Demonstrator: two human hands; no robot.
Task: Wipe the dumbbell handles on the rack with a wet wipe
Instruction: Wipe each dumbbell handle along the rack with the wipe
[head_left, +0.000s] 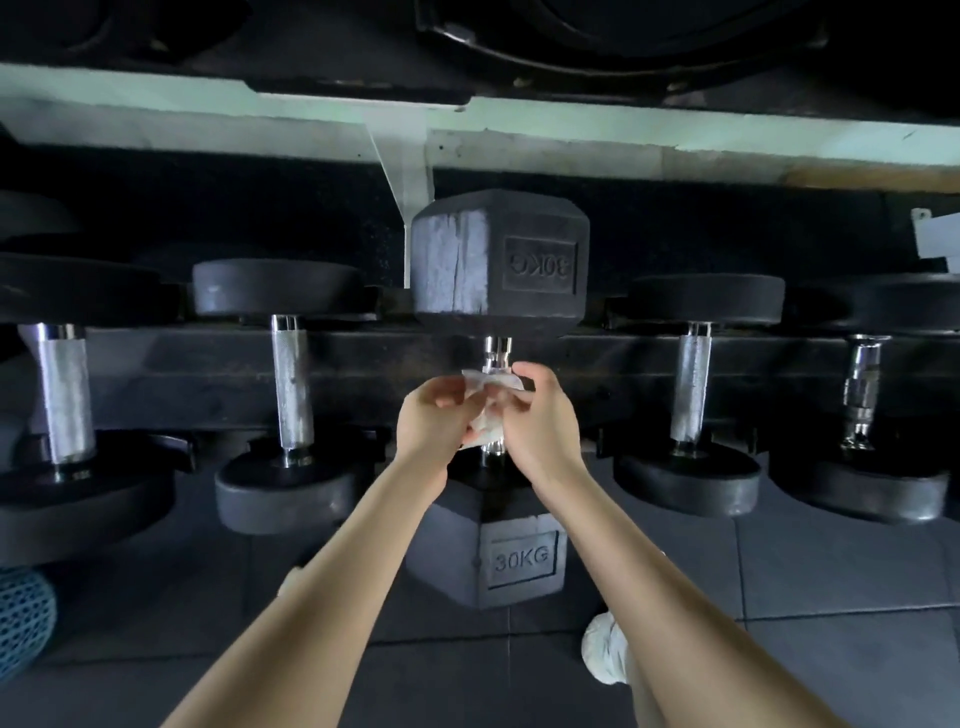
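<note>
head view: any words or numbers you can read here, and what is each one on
"30KG": raised in a framed panel on the hex dumbbell's near head.
"30KG": the same panel on its far head, upside down from this view.
No print shows on the wet wipe or the round dumbbells. Nothing else is readable.
</note>
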